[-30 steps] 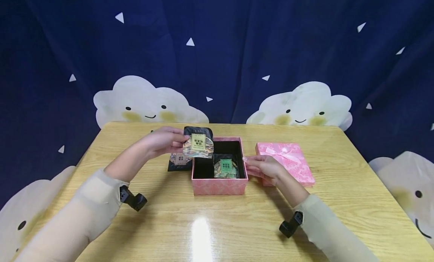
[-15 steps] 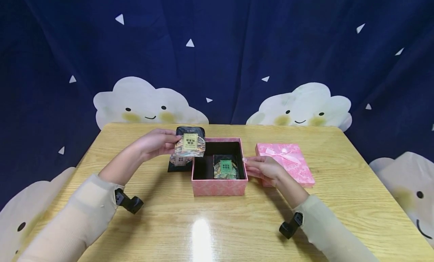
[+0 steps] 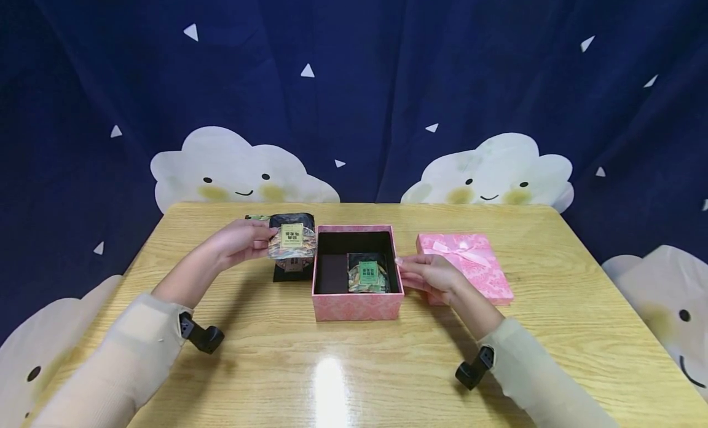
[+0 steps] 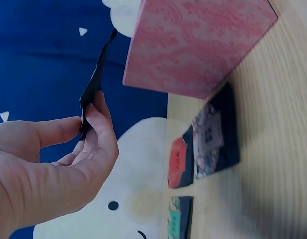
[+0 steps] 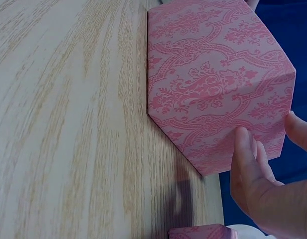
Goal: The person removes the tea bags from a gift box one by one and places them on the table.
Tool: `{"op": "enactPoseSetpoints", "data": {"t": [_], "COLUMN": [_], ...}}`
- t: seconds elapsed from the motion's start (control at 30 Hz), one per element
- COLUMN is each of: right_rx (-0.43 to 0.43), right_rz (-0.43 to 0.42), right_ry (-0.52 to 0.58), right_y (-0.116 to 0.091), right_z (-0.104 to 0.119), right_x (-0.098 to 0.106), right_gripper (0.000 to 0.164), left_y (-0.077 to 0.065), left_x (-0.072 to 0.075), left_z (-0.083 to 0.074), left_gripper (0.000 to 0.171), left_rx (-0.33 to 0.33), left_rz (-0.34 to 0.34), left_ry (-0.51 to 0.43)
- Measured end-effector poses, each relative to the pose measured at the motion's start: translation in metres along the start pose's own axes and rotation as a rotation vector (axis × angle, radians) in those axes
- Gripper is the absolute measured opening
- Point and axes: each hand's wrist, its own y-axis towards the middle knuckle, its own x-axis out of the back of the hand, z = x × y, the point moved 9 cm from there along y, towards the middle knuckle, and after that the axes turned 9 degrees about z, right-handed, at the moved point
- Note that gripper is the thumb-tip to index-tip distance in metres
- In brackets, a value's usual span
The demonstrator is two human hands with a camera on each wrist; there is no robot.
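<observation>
My left hand (image 3: 243,243) pinches a flat black packet with a yellow label (image 3: 292,236) between thumb and fingers, in the air left of the box; the left wrist view shows it edge-on. The pink patterned box (image 3: 358,307) stands without its lid, its inside black. In its right half lies a packet with a green label (image 3: 368,272). My right hand (image 3: 431,274) holds the box's right wall, thumb at the rim and fingers against the outside. Below the held packet, a packet with a pale pink label (image 4: 210,134) lies on the table beside the box.
A pink lid with a ribbon bow (image 3: 467,262) lies right of the box. Behind the pale pink packet, the left wrist view shows a red-labelled packet (image 4: 178,162) and a green-labelled packet (image 4: 180,219) on the wooden table (image 3: 265,366). A blue curtain (image 3: 354,96) hangs behind.
My left hand has carried the yellow-labelled packet leftward, from over the box's left edge to over the pale pink packet, and slightly lower. My right hand and the box have stayed put.
</observation>
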Motion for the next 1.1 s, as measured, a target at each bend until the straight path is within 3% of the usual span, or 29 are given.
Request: {"op": "enactPoseSetpoints", "data": {"t": [0.23, 0.43, 0.63, 1.1], "right_rx": [-0.002, -0.023, -0.014, -0.018], "right_rz": [0.002, -0.010, -0.004, -0.007], "right_ry": [-0.003, -0.025, -0.018, -0.030], "right_y": [0.000, -0.001, -0.001, 0.000], "right_z": [0.000, -0.001, -0.001, -0.001], "right_x": [0.000, 0.001, 0.001, 0.002], "right_gripper": [0.044, 0.053, 0.049, 0.052], "left_y": [0.000, 0.000, -0.001, 0.000], "left_x": [0.013, 0.022, 0.033, 0.057], "left_z": [0.014, 0.023, 0.032, 0.054], "left_gripper": [0.008, 0.017, 0.028, 0.014], "left_rx": [0.016, 0.011, 0.024, 0.068], "left_rz": [-0.011, -0.018, -0.040, -0.097], "left_ry": [-0.008, -0.028, -0.031, 0.044]}}
